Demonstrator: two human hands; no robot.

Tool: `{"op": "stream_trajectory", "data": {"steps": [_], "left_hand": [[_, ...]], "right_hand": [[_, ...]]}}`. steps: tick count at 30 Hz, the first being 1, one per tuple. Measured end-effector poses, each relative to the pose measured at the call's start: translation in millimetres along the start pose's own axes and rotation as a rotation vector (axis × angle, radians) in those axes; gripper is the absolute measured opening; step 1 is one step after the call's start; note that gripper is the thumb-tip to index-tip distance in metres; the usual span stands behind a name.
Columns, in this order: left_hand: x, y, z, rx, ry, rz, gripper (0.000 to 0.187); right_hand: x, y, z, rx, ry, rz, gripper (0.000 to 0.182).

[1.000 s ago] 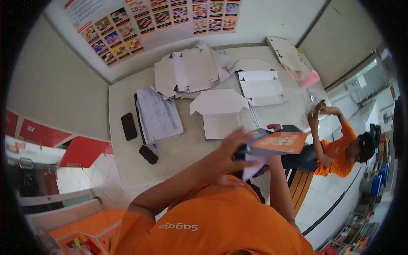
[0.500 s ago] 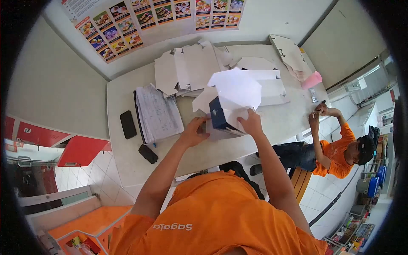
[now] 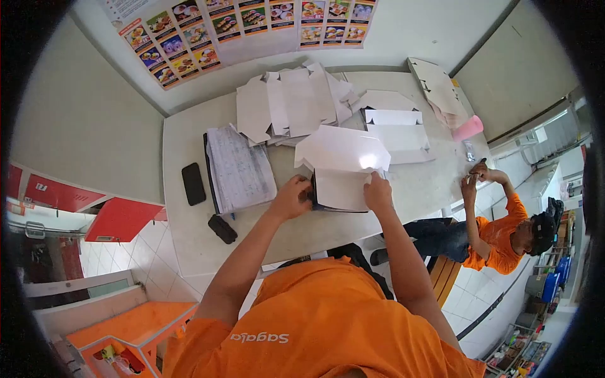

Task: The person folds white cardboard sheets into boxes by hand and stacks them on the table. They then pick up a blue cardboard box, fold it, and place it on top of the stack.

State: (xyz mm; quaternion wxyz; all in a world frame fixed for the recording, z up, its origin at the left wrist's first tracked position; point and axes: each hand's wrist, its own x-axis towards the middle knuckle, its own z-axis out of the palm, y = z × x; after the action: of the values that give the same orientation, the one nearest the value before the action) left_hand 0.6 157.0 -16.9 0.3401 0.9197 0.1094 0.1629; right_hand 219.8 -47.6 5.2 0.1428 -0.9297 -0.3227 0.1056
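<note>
A partly folded cardboard box (image 3: 340,188), white inside and dark blue outside, sits near the table's front edge. Its lid flap (image 3: 343,148) is raised toward the back. At the box's left side wall is my left hand (image 3: 293,198), fingers curled against it and partly hidden. My right hand (image 3: 378,192) pinches the right side wall, thumb on the inner side. Flat unfolded box blanks (image 3: 287,104) lie stacked behind, and another blank (image 3: 398,140) with upturned flaps rests at the back right.
Left of the box lie a notebook with handwritten pages (image 3: 239,167), a black phone (image 3: 193,184) and a small black case (image 3: 222,229). A pink cup (image 3: 467,128) lies at the right end. A co-worker in orange (image 3: 498,233) sits to the right.
The box has come down from a tilt to sit level on the table, its white inside now facing up. Both hands have stayed at its sides.
</note>
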Motion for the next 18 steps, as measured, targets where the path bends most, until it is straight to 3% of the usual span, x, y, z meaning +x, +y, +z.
{"op": "stream_trajectory", "data": {"steps": [2,3,5,8,10,15,17,18], "left_hand": [[-4.0,21.4,-5.7,-0.238,-0.027,-0.106,0.033],[-7.0,26.3,-5.6,-0.237,-0.029,-0.104,0.033],[-11.4,34.9,-5.5,-0.528,0.038,-0.161,0.025],[-13.8,31.3,9.1,-0.388,0.144,-0.114,0.022],[-15.6,36.5,5.1,-0.358,0.112,-0.138,0.021],[-17.4,32.7,17.0,-0.347,0.060,-0.187,0.034],[-15.2,38.6,23.2,-0.473,0.253,-0.250,0.051],[-13.4,35.8,23.1,-0.471,0.246,-0.248,0.051]], "right_hand": [[-0.8,3.2,2.7,0.047,0.090,-0.054,0.034],[-3.1,0.7,-0.9,0.075,0.081,-0.003,0.033],[-7.1,-6.0,-6.3,0.104,0.071,0.052,0.031],[-6.6,-8.3,-4.5,0.058,0.054,0.075,0.032],[-4.4,-8.8,-0.8,0.003,0.064,0.070,0.029],[-0.5,-12.4,4.1,-0.141,0.048,0.035,0.019],[2.3,-10.1,8.9,-0.192,0.038,0.028,0.020],[2.2,-13.4,6.8,-0.203,0.025,0.048,0.022]]}}
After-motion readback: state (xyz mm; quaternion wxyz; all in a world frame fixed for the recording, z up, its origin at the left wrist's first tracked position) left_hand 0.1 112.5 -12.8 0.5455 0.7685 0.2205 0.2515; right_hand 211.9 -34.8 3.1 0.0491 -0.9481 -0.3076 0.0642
